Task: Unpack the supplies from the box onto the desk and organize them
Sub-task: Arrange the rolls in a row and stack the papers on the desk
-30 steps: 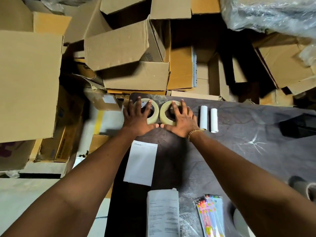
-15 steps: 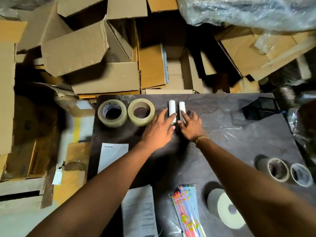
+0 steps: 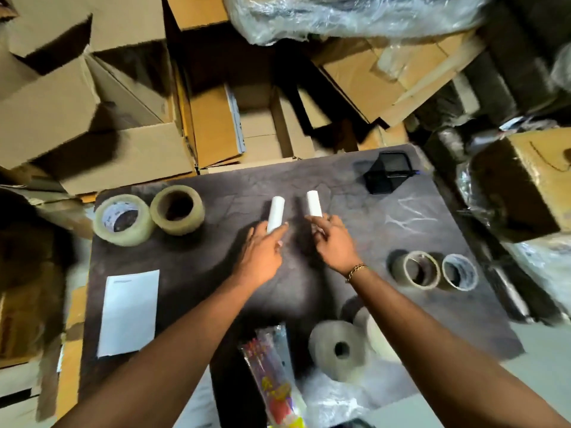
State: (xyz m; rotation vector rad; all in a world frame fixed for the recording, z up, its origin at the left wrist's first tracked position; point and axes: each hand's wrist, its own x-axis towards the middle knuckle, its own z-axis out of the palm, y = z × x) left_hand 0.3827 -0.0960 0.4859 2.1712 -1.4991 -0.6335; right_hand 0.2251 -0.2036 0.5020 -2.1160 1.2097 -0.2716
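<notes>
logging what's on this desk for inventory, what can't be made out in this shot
All in the head view:
Coloured packet: cut off by the bottom edge, contents blurred.
Pale roll: partly hidden behind the right forearm.
Right white tube: lower end covered by the right hand; blur hides whether it grips or just touches.
Left white tube: lower end pinched inside the left hand.
Paper sheet: print too small to read.

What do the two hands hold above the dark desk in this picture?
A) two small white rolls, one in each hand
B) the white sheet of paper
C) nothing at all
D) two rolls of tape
A: the left hand pinches one small white roll at its near end, and the right hand grips the other white roll likewise.
</notes>
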